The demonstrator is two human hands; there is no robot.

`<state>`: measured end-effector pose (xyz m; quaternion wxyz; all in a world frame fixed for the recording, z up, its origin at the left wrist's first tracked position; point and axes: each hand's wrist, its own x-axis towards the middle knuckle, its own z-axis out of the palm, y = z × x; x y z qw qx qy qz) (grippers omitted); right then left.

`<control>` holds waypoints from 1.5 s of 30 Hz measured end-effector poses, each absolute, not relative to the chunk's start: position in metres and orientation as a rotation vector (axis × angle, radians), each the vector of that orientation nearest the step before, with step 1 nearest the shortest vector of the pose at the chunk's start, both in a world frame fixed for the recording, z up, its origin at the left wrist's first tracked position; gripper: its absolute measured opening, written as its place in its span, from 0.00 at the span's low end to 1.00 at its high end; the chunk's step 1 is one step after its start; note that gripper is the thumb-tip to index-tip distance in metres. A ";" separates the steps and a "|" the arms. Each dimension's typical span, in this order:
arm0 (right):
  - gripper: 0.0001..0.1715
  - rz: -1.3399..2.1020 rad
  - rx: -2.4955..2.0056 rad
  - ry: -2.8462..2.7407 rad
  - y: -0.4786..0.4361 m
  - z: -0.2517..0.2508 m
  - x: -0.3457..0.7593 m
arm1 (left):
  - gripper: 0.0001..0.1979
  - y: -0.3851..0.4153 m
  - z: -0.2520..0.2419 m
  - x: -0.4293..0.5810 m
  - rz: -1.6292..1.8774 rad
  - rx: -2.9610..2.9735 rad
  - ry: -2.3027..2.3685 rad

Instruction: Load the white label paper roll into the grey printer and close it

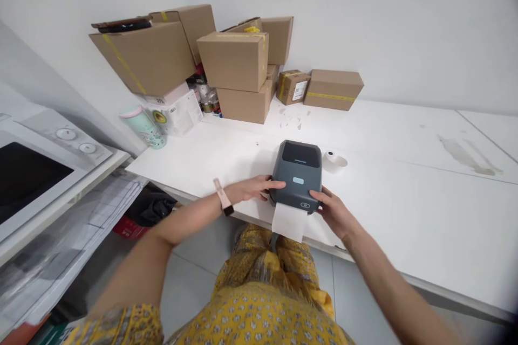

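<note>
A dark grey label printer [295,175] stands near the front edge of the white table, with a dark window on top and a pale blue panel in its middle. A strip of blank white label paper [289,221] comes out of its front and hangs over the table edge. My left hand [261,187] grips the printer's left side, one finger laid across its top. At the front right corner, my right hand [328,205] holds the casing with its thumb on top; its other fingers are partly hidden. Just right of the printer lies a small white paper roll [334,159].
Cardboard boxes [232,62] are stacked at the back left, with a smaller taped box [293,86] and a long box [334,89] beside them. A mint tumbler [143,126] stands on the left. A microwave [44,161] occupies a lower shelf at far left.
</note>
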<state>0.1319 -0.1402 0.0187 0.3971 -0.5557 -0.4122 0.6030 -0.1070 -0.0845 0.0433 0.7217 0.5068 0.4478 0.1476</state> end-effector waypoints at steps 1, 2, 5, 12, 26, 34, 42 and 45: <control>0.34 1.630 -1.437 -1.072 -0.135 0.027 0.140 | 0.29 -0.075 0.048 -0.108 0.200 1.128 1.019; 0.30 1.719 -1.475 -1.097 -0.131 0.034 0.147 | 0.28 -0.067 0.052 -0.108 0.104 1.132 1.043; 0.26 1.889 -1.583 -1.144 -0.117 0.048 0.158 | 0.26 -0.050 0.057 -0.103 -0.024 1.136 1.075; 0.33 1.945 -1.687 -1.251 -0.096 0.046 0.158 | 0.23 -0.040 0.055 -0.094 -0.075 1.093 1.038; 0.36 1.825 -1.571 -1.072 -0.108 0.037 0.150 | 0.28 -0.042 0.038 -0.100 0.115 1.153 0.997; 0.43 0.612 -1.345 -1.182 -0.153 0.002 0.105 | 0.32 -0.138 0.011 -0.100 0.838 1.011 0.993; 0.25 0.464 -1.297 -1.426 -0.175 -0.017 0.101 | 0.26 -0.203 -0.019 -0.070 0.736 0.718 1.001; 0.25 0.460 -1.292 -1.463 -0.173 -0.016 0.106 | 0.25 -0.198 -0.007 -0.067 0.729 0.655 0.974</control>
